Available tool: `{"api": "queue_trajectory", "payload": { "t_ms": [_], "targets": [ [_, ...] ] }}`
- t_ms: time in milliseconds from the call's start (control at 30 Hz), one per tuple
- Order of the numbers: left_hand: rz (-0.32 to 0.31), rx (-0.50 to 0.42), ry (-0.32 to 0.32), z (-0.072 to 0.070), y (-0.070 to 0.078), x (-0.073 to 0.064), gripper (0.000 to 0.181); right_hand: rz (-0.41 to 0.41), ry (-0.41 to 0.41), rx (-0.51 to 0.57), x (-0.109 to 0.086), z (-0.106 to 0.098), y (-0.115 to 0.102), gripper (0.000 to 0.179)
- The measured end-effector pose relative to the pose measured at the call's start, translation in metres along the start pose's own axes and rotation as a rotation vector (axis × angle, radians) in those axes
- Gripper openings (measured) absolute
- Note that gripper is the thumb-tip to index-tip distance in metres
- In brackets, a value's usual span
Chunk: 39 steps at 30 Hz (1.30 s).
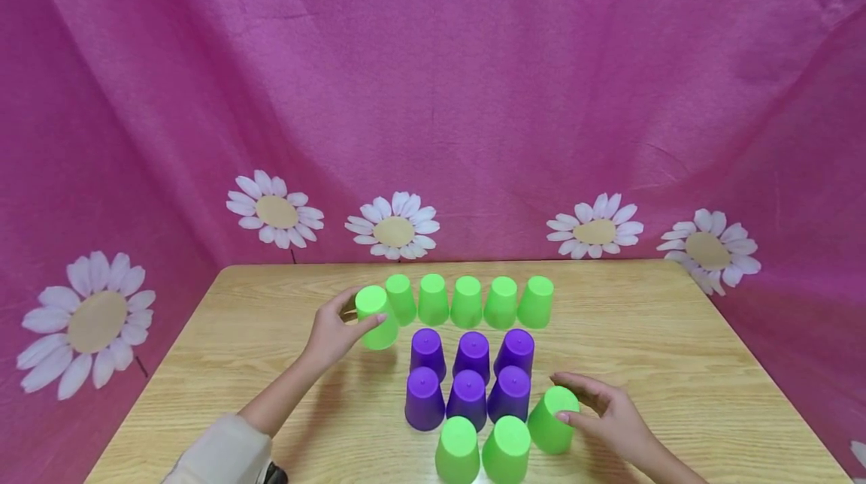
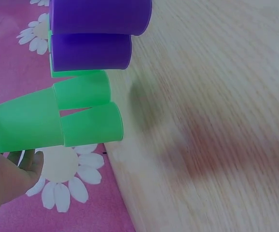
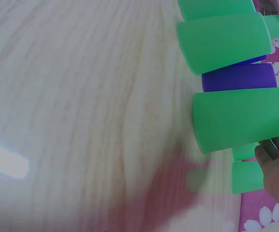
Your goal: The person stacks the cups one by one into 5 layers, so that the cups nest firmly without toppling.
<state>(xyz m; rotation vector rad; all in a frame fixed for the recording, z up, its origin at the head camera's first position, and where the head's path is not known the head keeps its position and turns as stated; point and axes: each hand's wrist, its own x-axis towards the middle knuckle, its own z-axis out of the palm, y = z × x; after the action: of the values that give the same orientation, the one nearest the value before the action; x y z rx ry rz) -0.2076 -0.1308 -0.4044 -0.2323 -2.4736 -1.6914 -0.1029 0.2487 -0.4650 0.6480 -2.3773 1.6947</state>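
Note:
My left hand (image 1: 334,328) holds an upside-down green cup (image 1: 377,322) between thumb and fingers, at the left end of a back row of green cups (image 1: 467,304). In the left wrist view this held cup (image 2: 26,121) hangs above the table, its shadow apart from it. At the front right, my right hand (image 1: 612,420) grips another upside-down green cup (image 1: 551,424) by its sides; whether it touches the table I cannot tell. Left of it stand two green cups (image 1: 458,454). Between the green rows, purple cups (image 1: 467,397) stand upside down in two rows of three.
The wooden table (image 1: 676,349) has its back edge against a pink cloth (image 1: 473,131) printed with white daisies. A dark band (image 1: 276,473) shows at the left sleeve (image 1: 219,454). Neighbouring cups stand close together.

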Motion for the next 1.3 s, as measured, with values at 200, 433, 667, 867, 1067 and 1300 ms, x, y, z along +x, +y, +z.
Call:
{"api": "queue_trajectory", "payload": {
  "t_ms": [200,433,667,867,1067,1300],
  "targets": [
    [0.013,-0.002,0.008,0.002,0.005,0.004,0.049,-0.012,-0.001,0.051,-0.005,0.004,0.005,0.049],
    [0.015,-0.002,0.013,0.005,0.01,0.011,0.047,0.051,0.014,0.079,-0.012,0.007,0.008,0.052],
    [0.026,-0.017,0.02,0.011,0.016,0.022,0.049,0.046,0.021,0.112,-0.015,0.007,0.011,0.05],
    [0.041,-0.023,0.025,0.017,0.019,0.031,0.051,0.027,0.028,0.092,-0.015,0.006,0.013,0.047],
    [0.047,-0.019,0.037,0.022,0.019,0.039,0.05,0.067,0.026,0.086,-0.016,0.004,0.01,0.046],
    [0.062,-0.011,0.054,0.028,0.02,0.049,0.051,0.109,0.064,0.007,-0.014,0.001,0.006,0.047]
  ]
}}
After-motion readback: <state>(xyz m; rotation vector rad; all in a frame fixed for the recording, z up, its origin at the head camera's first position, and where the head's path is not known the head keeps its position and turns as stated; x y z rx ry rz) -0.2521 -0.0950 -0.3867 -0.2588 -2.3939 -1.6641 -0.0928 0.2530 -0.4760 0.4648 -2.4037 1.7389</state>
